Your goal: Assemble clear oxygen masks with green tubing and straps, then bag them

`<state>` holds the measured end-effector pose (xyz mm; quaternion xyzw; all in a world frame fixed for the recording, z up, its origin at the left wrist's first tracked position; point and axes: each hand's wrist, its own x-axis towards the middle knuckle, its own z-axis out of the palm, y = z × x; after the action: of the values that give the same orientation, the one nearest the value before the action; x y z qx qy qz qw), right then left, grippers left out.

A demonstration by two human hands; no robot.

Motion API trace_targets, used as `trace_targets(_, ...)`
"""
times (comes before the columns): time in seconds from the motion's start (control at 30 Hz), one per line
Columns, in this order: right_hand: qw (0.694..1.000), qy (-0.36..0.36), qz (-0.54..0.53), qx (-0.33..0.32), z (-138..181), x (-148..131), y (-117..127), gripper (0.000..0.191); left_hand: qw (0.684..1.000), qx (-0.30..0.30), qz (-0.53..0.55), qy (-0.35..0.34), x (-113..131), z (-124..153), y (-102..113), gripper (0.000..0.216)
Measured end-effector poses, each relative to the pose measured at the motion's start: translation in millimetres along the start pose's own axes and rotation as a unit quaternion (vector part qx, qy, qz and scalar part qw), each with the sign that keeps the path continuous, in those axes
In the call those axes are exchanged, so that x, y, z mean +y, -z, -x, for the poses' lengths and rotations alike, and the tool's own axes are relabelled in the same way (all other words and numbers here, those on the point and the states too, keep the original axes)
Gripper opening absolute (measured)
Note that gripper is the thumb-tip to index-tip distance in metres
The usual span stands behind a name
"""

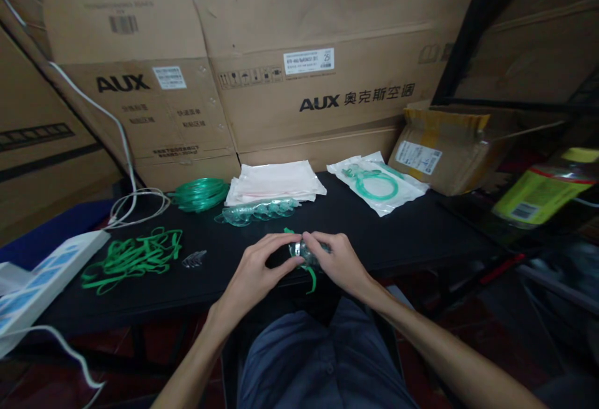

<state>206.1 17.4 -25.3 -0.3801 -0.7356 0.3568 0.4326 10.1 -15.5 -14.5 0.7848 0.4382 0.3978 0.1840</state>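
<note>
Near the table's front edge, my left hand (264, 265) and my right hand (339, 262) grip a clear green oxygen mask (311, 258) between them. A shiny metal nose strip (297, 248) shows on the mask at my left fingertips. From its lower side hangs a green elastic strap (312, 281), and a short green end sticks up above. My fingers cover much of the mask. Behind it lies a row of nested clear green masks (259, 211). Further left are a heap of green elastic straps (140, 256) and several small shiny strips (194, 260).
Coiled green tubing (199, 194), a stack of white pouches (276, 181) and a pouch with a tubed mask (377, 184) stand along the back. A white power strip (51, 278) lies left. An opened carton (440, 153) and a yellow-labelled bottle (545, 190) are right.
</note>
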Motion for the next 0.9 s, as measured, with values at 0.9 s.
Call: trace_targets(0.9, 0.995, 0.044, -0.044, -0.083, 4.4, 8.5, 13.6, 0.026, 1.000, 0.020, 0.010, 0.003, -7.2, 5.3, 4.8, 0.036)
